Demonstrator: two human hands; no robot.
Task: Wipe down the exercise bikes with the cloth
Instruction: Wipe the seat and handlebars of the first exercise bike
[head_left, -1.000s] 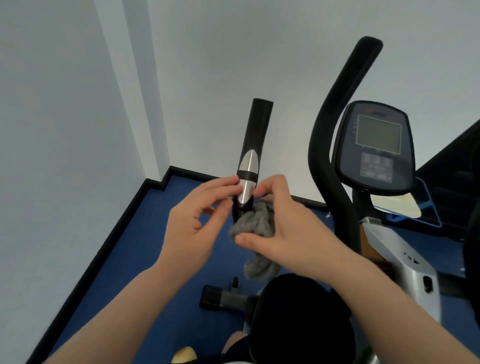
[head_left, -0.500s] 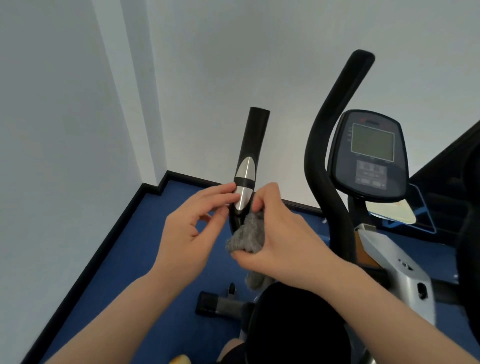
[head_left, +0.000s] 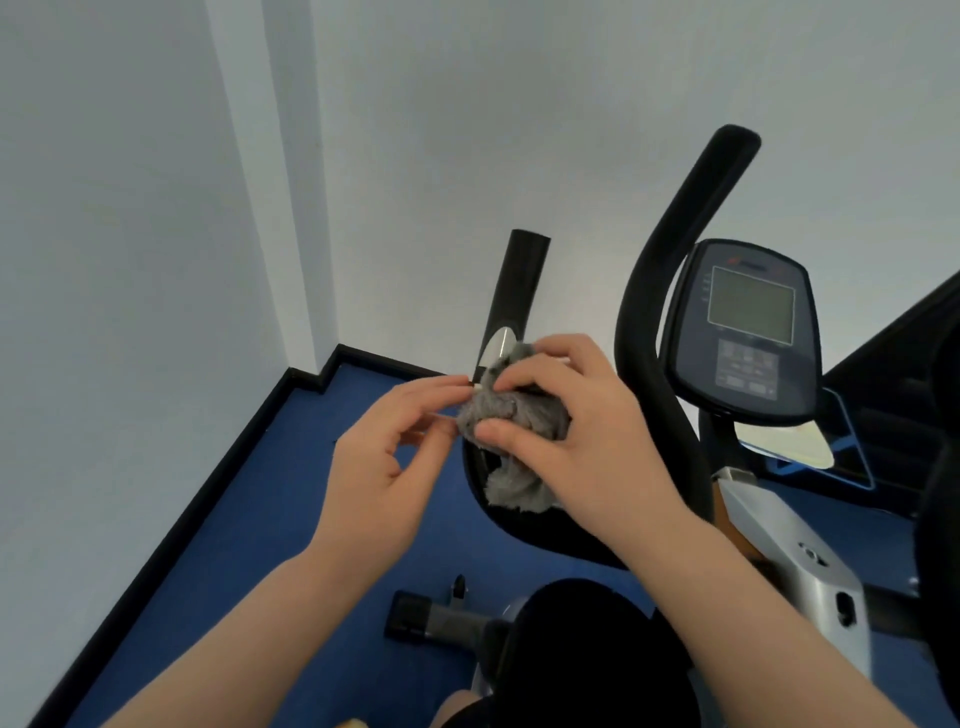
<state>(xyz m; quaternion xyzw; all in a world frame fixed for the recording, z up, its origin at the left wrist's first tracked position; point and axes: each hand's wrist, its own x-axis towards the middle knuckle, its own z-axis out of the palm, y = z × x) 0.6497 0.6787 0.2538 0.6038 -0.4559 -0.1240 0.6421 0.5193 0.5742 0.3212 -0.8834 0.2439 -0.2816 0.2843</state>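
Note:
A black exercise bike stands in front of me, with its left handlebar grip (head_left: 517, 291) rising at centre and a silver sensor plate on it. My right hand (head_left: 566, 421) grips a bunched grey cloth (head_left: 511, 415) and presses it around the lower part of that grip, just under the plate. My left hand (head_left: 387, 457) is beside the cloth on its left, and its fingertips pinch the cloth's edge. The right handlebar (head_left: 670, 291) curves up beside the console (head_left: 745, 332). A tail of the cloth hangs down below my right hand.
The black saddle (head_left: 582, 654) is right below my arms. The bike's silver frame (head_left: 795, 561) runs down at the right. Grey walls meet in a corner at the left, above the blue floor (head_left: 291, 519). More dark equipment stands at the far right.
My right hand has brought the cloth up and spread it around the left grip under the silver plate. My left hand's fingers have shifted from the grip onto the cloth's edge.

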